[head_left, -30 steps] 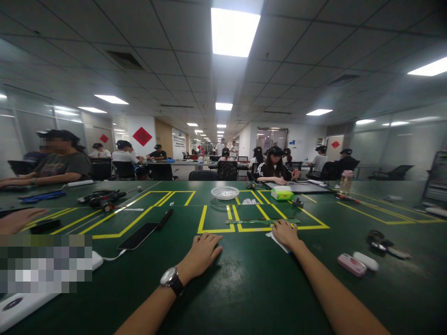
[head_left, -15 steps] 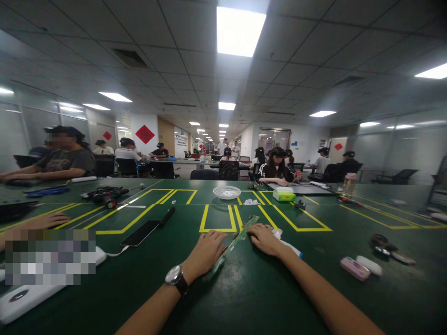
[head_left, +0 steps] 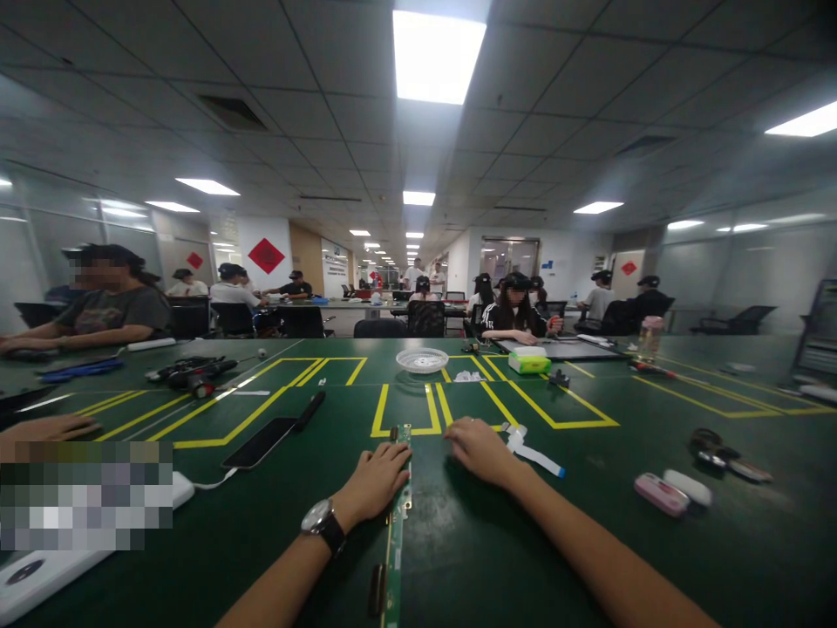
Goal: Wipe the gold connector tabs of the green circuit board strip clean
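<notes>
green circuit board (head_left: 393, 558) runs lengthwise beneath left hand (head_left: 374, 480), can't tell if gripped or flat on desk (head_left: 484, 567). right hand (head_left: 482, 449) loosely bent, right of board, not touching it; white ribbon cable (head_left: 540, 457) farther right of board.

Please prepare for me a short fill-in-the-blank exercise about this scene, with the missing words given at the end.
1. Under the left grip lies a long narrow board, mostly ____ in colour.
2. Around the left wrist there is a black-strapped ____.
3. Beside the right grip lies a white flat cable with a ____ tip.
4. Seen from above, the white basket would have a ____ rim.

Missing words: green; watch; blue; round.
</notes>
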Demonstrator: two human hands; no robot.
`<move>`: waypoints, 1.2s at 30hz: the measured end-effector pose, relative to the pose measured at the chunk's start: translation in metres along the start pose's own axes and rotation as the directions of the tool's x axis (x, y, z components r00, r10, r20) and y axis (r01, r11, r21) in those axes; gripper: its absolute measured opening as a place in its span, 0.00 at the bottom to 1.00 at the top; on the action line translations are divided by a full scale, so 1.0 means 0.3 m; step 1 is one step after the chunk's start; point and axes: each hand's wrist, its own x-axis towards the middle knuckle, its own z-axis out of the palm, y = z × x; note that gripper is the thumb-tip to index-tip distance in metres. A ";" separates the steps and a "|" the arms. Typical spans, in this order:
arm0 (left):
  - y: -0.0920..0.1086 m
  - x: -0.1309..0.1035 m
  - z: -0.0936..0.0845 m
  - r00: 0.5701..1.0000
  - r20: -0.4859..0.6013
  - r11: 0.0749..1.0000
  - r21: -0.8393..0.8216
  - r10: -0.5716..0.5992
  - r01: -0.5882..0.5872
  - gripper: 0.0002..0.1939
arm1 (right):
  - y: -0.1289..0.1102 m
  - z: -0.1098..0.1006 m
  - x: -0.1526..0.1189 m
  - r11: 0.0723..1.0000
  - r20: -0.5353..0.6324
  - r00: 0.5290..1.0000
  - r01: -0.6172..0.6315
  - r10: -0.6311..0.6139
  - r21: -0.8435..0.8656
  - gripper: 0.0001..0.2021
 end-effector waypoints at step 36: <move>0.025 -0.006 0.004 0.993 0.108 0.999 -0.017 -0.037 0.039 0.37 | -0.157 0.113 0.017 0.995 0.009 1.000 0.004 -0.004 0.103 0.12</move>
